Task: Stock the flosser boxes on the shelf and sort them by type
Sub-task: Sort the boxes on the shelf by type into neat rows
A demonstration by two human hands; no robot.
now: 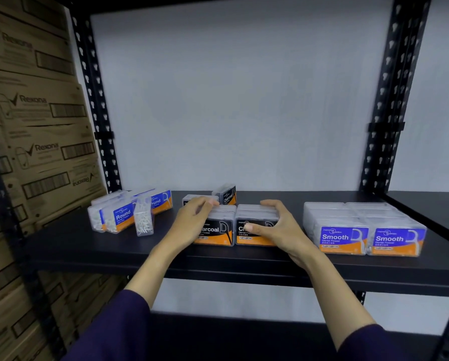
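Squaring up: both hands are on the two front Charcoal boxes point(240, 229), mid-shelf near the front edge, side by side and touching, labels facing out. Looks like they're being nudged into a neat row so the type reads at a glance.
Left grip: left hand point(192, 221) lies over the top of the left Charcoal stack, fingers bent down over the lid and reaching toward the back. Reads to me more like pressing and steadying than a real clamp.
Right grip: right hand point(275, 225) wraps the right Charcoal stack, thumb point(254, 227) flat on the front label, fingers point(269, 204) curled over the top rear edge. That's a proper hold, about as wide as the box is deep.
Stray Charcoal: one more Charcoal box point(226, 194) sits tilted behind the pair, next to a clear box point(196, 199) lying flat. Guessing those get lined up next.
Smooth boxes point(366, 238): right side, tidy block, two across and several deep, well apart from the Charcoal. That pile looks sorted.
Round boxes point(129, 211): left side, messy, leaning at angles, one standing on end. Still needs doing, I'd say.
Shelf point(244, 259): black metal rack with perforated uprights.
Cartons point(36, 113): brown Rexona cartons stacked off to the left of the rack.
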